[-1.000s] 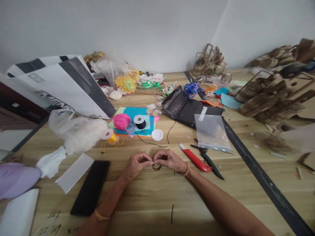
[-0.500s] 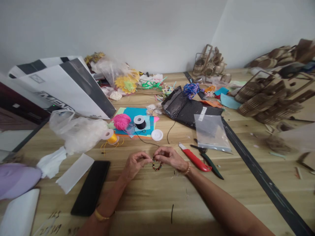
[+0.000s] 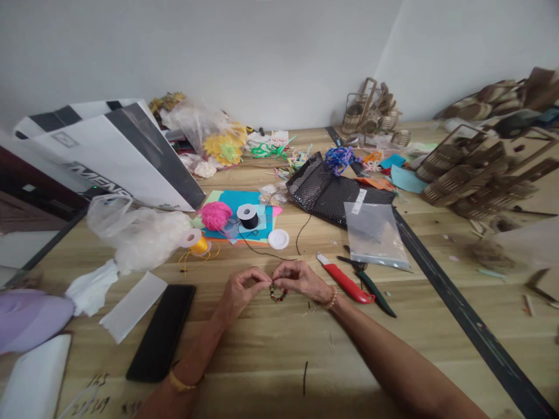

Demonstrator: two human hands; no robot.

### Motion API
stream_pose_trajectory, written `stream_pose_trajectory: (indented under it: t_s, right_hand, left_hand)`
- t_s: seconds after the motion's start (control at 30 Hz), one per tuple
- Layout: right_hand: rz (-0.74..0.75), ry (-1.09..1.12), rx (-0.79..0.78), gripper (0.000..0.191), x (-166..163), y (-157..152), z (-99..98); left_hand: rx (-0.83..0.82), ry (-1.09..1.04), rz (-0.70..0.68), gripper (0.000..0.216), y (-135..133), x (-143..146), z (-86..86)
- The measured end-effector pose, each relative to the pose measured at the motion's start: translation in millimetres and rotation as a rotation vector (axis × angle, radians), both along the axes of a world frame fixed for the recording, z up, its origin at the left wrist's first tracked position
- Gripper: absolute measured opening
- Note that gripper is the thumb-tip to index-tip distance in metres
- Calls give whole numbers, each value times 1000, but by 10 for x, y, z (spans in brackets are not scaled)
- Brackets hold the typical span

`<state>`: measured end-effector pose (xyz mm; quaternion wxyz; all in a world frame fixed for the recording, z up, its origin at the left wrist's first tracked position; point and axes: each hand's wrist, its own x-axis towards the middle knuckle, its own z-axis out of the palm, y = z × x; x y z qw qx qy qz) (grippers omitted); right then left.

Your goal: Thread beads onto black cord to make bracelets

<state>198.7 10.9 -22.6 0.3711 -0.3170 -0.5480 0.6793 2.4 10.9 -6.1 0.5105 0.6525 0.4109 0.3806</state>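
A small loop of coloured beads, a beaded bracelet [image 3: 278, 294], hangs just above the wooden table [image 3: 393, 349] between my two hands. My left hand [image 3: 243, 288] pinches the top of the loop with fingers curled. Fingertip to fingertip with it, my right hand [image 3: 300, 279] pinches the same spot from the right. A thin black cord [image 3: 266, 253] runs from the black cord spool [image 3: 249, 216] towards my hands. Each wrist wears a bracelet.
A red utility knife [image 3: 347, 284] and dark pliers [image 3: 371, 285] lie right of my hands, a black phone [image 3: 161, 331] to the left. Behind: pink yarn [image 3: 215, 215], white lid [image 3: 278, 239], clear zip bag [image 3: 375, 235], black mesh pouch [image 3: 332, 192], plastic bag [image 3: 135, 233], wooden baskets [image 3: 476, 169].
My hands have shifted slightly up the table, and the bead loop now hangs a bit more open below my fingertips. Nothing else moved.
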Motion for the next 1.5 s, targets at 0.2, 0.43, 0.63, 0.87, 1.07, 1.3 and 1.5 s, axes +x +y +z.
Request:
stream_pose_trajectory:
  t_s: [0.2,0.43,0.63,0.87,1.07,1.3,1.5]
  right_hand:
    - [5,-27,12,34,5,-3,5]
    - [67,38,-20,34,-3,-17,-18]
    - [19,-31,19,34,4,-8,-24]
    - [-33,-37,38,33,7,5,10]
    - [-45,-62,27,34,16,12,26]
    - [-51,-78,17,37,11,12,10]
    - [-90,-44,-24,36,22,33,-25]
  left_hand:
    - [39,6,11,19,4,7,11]
    - [149,63,60,15,-7,18,16]
    - [149,87,42,16,-22,28,19]
    - [68,118,71,19,32,-72,25]
    - [-25,295,93,15,147,-313,77]
    - [13,517,-96,10,146,-418,175]
    - [78,667,-81,9,100,-366,140]
